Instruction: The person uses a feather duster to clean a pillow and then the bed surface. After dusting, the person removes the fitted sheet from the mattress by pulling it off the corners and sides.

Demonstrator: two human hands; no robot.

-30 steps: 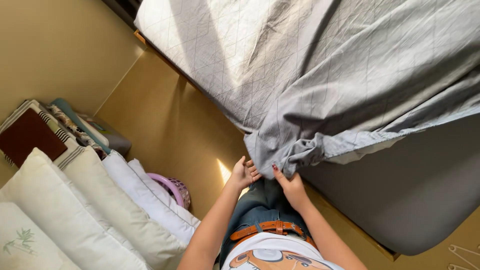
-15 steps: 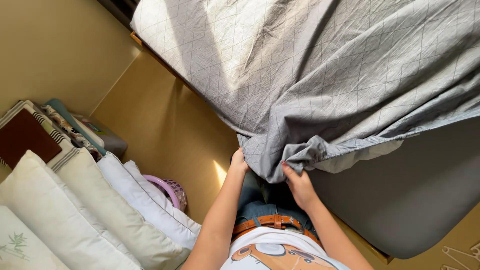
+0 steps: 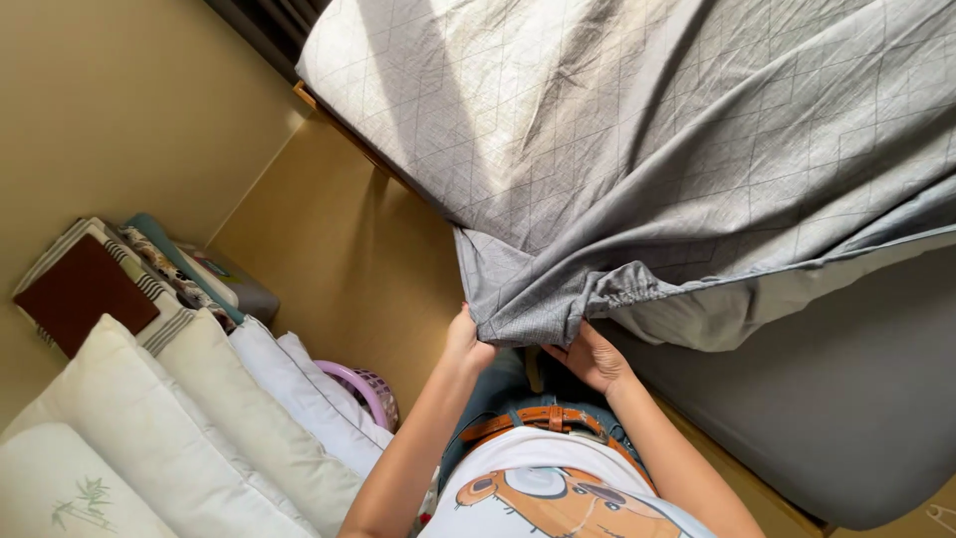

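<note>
While a grey fitted sheet (image 3: pixel 637 169) is being gripped by both closed hands, left (image 3: pixel 466 339) and right (image 3: pixel 595 357), at the mattress (image 3: pixel 846 399) corner, pillows (image 3: pixel 199 418) and a pink basket (image 3: pixel 366 387) are lying left of the mattress.

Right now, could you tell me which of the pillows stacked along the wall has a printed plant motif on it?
The cream pillow at the bottom-left corner; it alone bears a small green leafy sprig, while the other pillows beside it are plain.

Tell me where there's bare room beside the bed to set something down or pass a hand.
Bare tan floor lies between the bed frame and the pillow row. The uncovered grey mattress at right is free too. It is crowded at the corner, where the left hand and right hand grip the bunched grey sheet, and around the pink basket.
</note>
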